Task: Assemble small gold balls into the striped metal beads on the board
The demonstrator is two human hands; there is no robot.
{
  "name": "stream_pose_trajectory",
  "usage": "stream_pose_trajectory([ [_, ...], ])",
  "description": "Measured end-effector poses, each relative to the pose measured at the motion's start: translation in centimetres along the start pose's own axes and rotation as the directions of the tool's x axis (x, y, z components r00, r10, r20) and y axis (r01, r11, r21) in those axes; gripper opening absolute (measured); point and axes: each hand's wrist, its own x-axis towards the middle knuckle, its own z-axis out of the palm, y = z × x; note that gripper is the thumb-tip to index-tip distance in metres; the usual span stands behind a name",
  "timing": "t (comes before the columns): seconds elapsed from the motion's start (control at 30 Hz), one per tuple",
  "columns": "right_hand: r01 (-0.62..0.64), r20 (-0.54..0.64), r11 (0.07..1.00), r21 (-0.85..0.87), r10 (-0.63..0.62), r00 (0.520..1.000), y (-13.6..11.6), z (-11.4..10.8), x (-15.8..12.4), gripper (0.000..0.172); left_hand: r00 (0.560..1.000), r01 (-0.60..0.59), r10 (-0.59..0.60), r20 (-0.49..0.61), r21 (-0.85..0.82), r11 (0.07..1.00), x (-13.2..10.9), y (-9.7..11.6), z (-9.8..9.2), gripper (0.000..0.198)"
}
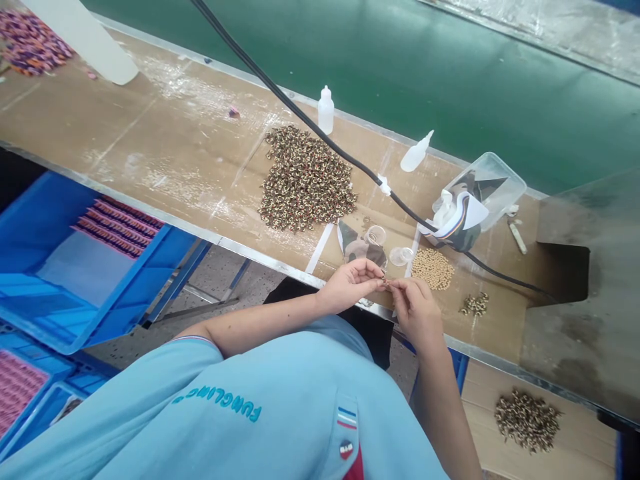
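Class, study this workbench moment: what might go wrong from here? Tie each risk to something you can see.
1. The small part is pinched between fingertips of the left hand and right hand at the bench edge; a slip would probably send it to the floor.
2. The beige beads lie loose near the right hand; a nudge could scatter them.
3. The black cable runs past the big parts pile; a tug might drag parts about.

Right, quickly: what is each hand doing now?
Left hand: closed, pinching a small part.
Right hand: closed, pinching the same small part.
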Motion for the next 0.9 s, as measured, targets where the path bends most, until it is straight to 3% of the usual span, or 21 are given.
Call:
stream_pose_trajectory([
  [0.4,-0.009,-0.009,0.999,-0.043,0.009,1.000,-0.10,0.66,-0.07,0.013,1.000,0.000,0.000,-0.006,-0.002,1.000,0.06,-0.07,0.05,0.028],
  [0.67,-0.044,-0.112,0.998,0.051,0.049,0.992,-0.28,0.72,0.11,0.009,0.999,0.036,-0.036,0.010,-0.063,0.997,0.22,-0.24,-0.25,0.032],
  [0.9,-0.011,-0.124,0.997,0.073,0.020,0.992,-0.81,0.38,0.73,0.008,0.995,0.092,-0.088,0.048,-0.097,0.991,0.26,0.25,-0.35,0.040],
])
